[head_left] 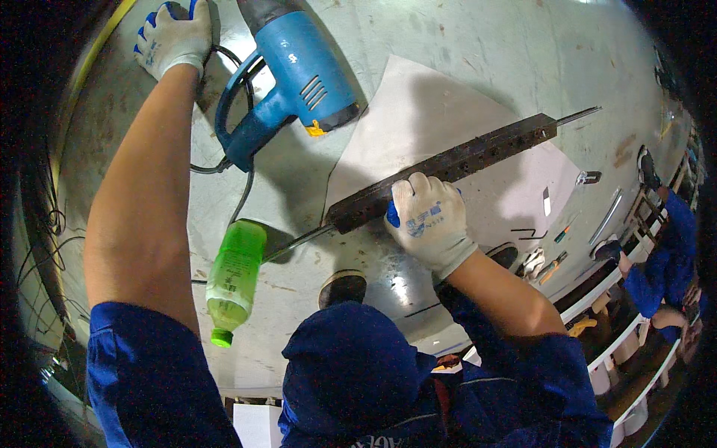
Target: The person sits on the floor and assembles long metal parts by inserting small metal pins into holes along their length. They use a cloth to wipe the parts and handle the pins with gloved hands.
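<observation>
My right hand [429, 224], in a white glove with blue coating, is closed over a long dark metal bar [493, 153] with a row of holes along its side. A thin metal rod [579, 115] sticks out of both ends of the bar, which lies slantwise over a large white sheet [403, 97]. At the upper left my gloved left hand [175, 39] rests with its fingers apart, holding nothing that I can see. Nearest to it is a blue heat gun [302, 71] with a dark nozzle, lying beside its black cable [245, 196].
A green bottle [237, 269] lies near my left forearm. Right of the sheet are hex keys [532, 234], a utility knife [588, 178] and an orange-handled tool [553, 267]. At the right edge, a person in blue sleeves [661, 261] reaches over the table.
</observation>
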The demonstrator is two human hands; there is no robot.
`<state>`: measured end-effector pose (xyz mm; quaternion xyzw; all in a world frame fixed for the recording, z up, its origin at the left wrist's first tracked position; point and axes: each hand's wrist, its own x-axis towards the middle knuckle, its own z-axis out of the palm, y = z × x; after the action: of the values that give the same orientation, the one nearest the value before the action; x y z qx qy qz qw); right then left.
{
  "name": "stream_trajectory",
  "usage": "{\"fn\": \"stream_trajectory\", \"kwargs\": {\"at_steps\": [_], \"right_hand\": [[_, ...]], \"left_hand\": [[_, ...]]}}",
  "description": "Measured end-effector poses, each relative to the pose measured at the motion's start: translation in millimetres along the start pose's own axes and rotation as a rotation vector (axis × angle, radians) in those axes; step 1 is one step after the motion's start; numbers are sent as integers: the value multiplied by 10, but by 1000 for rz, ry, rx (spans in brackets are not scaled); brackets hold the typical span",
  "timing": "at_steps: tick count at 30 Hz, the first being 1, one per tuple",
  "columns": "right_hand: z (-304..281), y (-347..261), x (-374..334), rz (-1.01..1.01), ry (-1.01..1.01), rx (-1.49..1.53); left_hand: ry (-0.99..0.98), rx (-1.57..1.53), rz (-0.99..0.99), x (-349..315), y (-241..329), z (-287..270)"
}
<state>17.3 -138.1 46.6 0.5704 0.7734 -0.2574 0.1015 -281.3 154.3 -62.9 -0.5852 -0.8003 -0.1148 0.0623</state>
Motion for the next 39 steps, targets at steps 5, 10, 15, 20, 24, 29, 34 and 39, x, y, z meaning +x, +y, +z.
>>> {"fn": "stream_trajectory", "kwargs": {"at_steps": [5,10,15,20,24,29,34,39], "right_hand": [[-29,6,-46,-17,-8,41],[-199,-75,-197,-43,53,133],[-30,-282,-247,-107,108,214],[248,-328,-187,-67,182,219],[197,-368,-123,-76,66,233],[227,-414,-57,-56,51,175],[34,-255,-242,39,81,324],[18,18,-352,351,133,692]], "left_hand": [[57,37,45,25,-90,43],[-21,49,16,-7,12,-83],[92,-13,36,-37,-57,20],[-55,-24,18,-23,87,-176],[52,-19,38,-32,-39,-49],[-16,-2,42,0,11,-94],[-29,40,53,8,-6,-72],[45,17,31,-35,-37,-52]]}}
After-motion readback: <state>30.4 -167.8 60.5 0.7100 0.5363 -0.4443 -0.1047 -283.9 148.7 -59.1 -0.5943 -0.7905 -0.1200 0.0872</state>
